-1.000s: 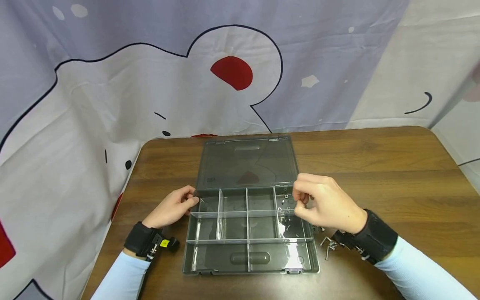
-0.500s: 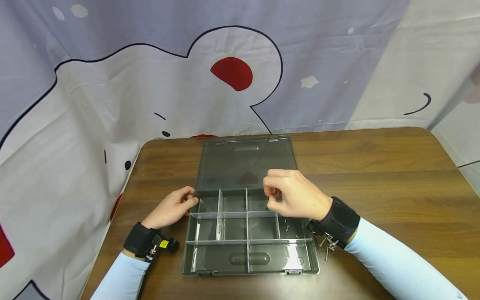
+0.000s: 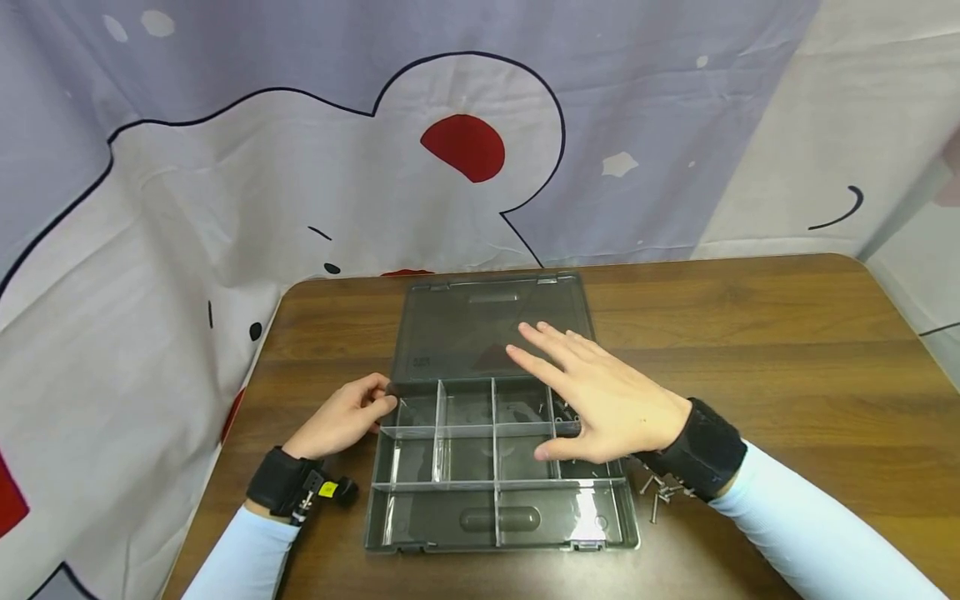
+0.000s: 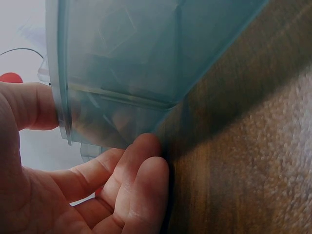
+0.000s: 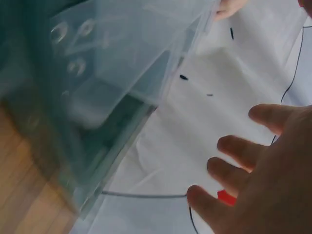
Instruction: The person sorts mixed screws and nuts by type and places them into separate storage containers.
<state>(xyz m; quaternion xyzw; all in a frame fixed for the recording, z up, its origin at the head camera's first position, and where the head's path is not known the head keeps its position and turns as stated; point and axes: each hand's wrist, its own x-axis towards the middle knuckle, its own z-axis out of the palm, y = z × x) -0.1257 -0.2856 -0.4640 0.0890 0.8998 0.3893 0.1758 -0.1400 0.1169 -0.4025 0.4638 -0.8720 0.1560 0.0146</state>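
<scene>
A grey see-through compartment box (image 3: 467, 450) lies on the table with its lid (image 3: 487, 325) folded back. My left hand (image 3: 341, 417) holds the box's far left corner; in the left wrist view its thumb (image 4: 34, 105) is at the rim, with the fingers (image 4: 146, 190) bent at the corner below. My right hand (image 3: 600, 400) hovers over the box's right part, fingers spread apart and nothing held. Beneath it, the far right compartment holds small rings (image 5: 76, 67), perhaps nuts or washers. Tiny dark specks (image 3: 542, 408) show in the compartment beside it, too small to identify.
Several loose screws (image 3: 660, 492) lie on the wooden table (image 3: 810, 358) right of the box, partly under my right wrist. A printed cloth (image 3: 300, 192) hangs behind the table. The near compartments (image 3: 435, 512) show bare floors.
My right hand, fingertips together earlier, has moved left from the far right compartment, and its fingers have now spread open. My left hand has stayed at the box corner.
</scene>
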